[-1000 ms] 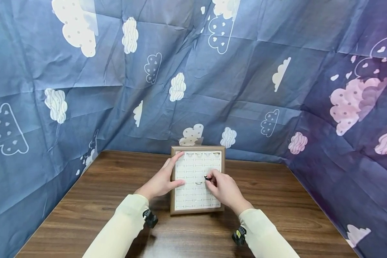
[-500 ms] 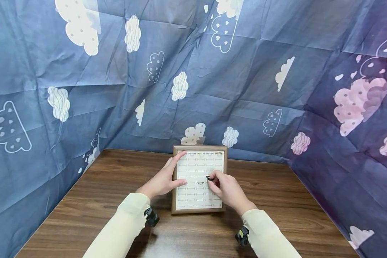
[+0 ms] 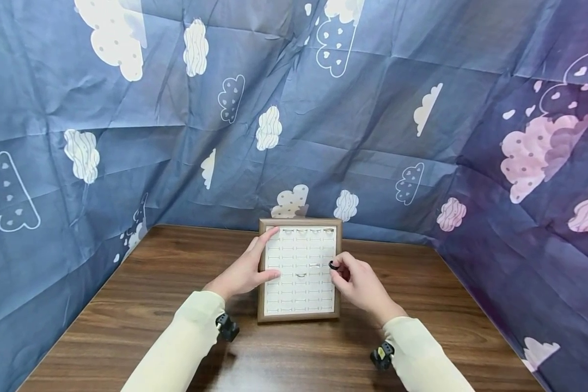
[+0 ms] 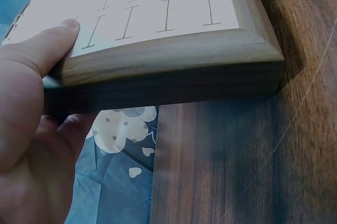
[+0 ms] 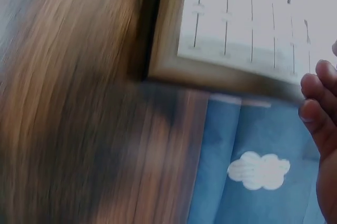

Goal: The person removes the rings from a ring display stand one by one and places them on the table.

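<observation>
The right hand (image 3: 360, 283) has drawn back to the ring tray's (image 3: 299, 317) right edge, its fingers pinching a dark ring (image 3: 331, 265). The left hand (image 3: 242, 272) grips the tray's left side, thumb on top, steadying it on the bench (image 3: 152, 305).

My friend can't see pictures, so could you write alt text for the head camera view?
A person's right hand pinches a small dark ring at the right edge of a wood-framed ring tray, while the left hand holds the tray's left side. The tray sits on a brown wooden table, backed by blue cloud-print cloth.
</observation>
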Demonstrator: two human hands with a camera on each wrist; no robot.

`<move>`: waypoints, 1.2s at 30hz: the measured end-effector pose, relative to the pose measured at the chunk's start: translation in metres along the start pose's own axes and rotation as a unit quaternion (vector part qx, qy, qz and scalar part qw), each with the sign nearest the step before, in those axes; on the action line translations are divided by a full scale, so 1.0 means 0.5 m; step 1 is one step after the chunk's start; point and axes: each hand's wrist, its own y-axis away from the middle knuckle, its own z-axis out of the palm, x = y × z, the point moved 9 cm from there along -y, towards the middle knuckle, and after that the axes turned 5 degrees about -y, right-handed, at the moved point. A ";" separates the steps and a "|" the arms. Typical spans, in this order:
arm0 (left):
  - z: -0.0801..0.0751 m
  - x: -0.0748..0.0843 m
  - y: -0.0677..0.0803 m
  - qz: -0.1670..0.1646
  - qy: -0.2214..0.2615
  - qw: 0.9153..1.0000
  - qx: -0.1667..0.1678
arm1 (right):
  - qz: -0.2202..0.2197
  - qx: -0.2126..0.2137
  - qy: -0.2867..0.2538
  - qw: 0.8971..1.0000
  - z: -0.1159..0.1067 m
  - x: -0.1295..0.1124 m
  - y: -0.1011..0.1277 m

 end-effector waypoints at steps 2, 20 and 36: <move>0.001 0.000 0.000 0.001 0.001 1.000 -0.001 | 0.015 -0.001 0.005 1.000 -0.008 0.011 0.008; 0.000 0.004 0.003 0.002 0.007 1.000 0.003 | 0.072 -0.029 0.085 0.993 -0.036 0.097 0.065; 0.001 0.003 0.002 -0.003 0.005 1.000 0.000 | 0.158 -0.077 0.143 0.974 -0.035 0.169 0.114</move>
